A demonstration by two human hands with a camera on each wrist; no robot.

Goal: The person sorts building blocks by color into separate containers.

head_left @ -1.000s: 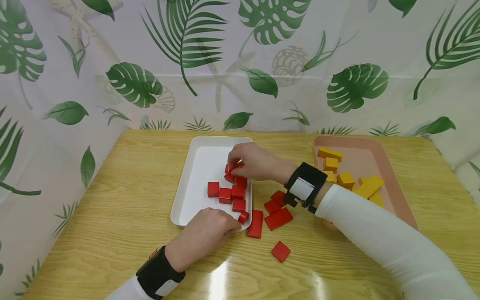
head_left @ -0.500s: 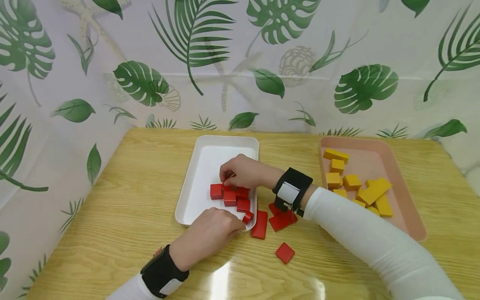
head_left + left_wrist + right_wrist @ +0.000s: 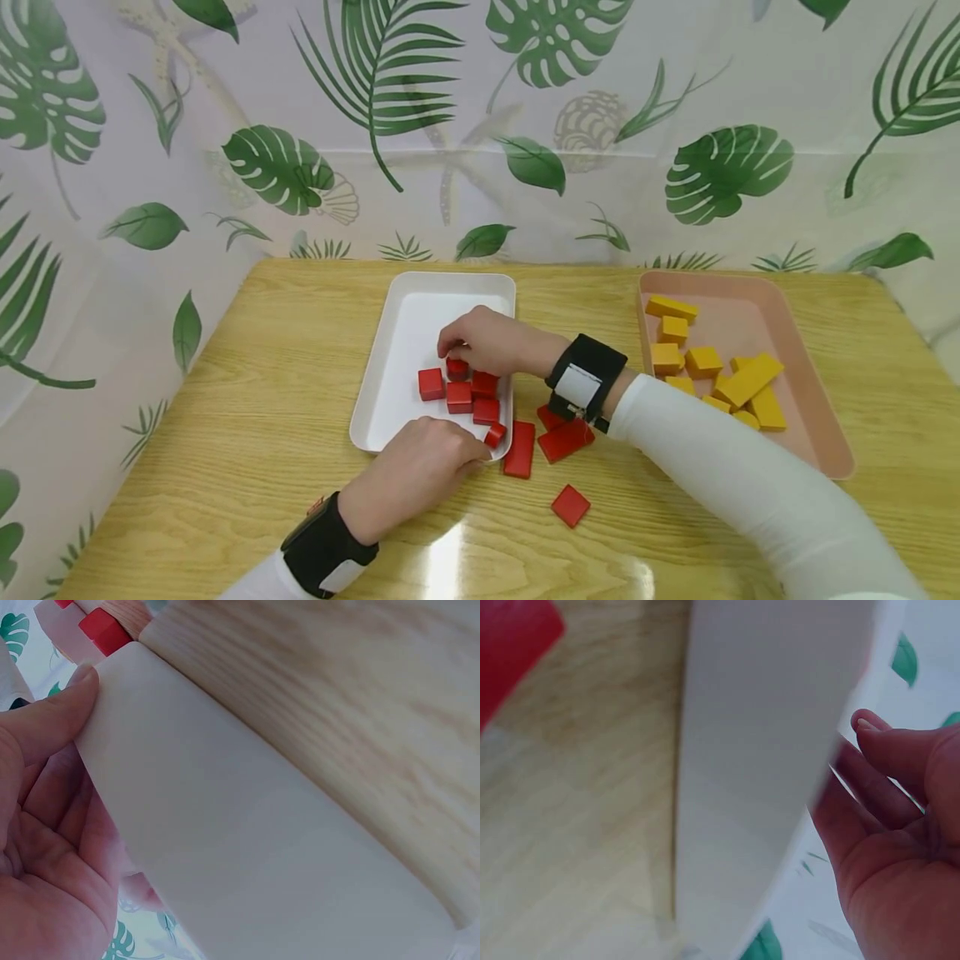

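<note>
The white tray (image 3: 377,367) stands at the middle of the table. My left hand (image 3: 420,467) holds its near right corner, thumb against the outside wall in the left wrist view. Inside lie several red blocks, among them a cube (image 3: 431,384) and a short red cylinder (image 3: 457,369). My right hand (image 3: 487,340) reaches over the tray's right side, loosely bent fingers just above that cylinder. In the right wrist view the thumb stands apart from the fingers with nothing seen between them; some fingertips are hidden behind the wall. A small red piece (image 3: 494,435) lies near my left thumb.
Right of the tray, flat red blocks (image 3: 519,450) lie on the wooden table (image 3: 300,333), partly under my right wrist. A red square block (image 3: 570,506) lies nearer me. Farther right stands a pink tray (image 3: 817,417) with several yellow blocks (image 3: 750,379).
My right hand has moved nearer and slightly left within the tray, and the red cylinder now shows below its parted fingers. My left hand stays on the tray corner.
</note>
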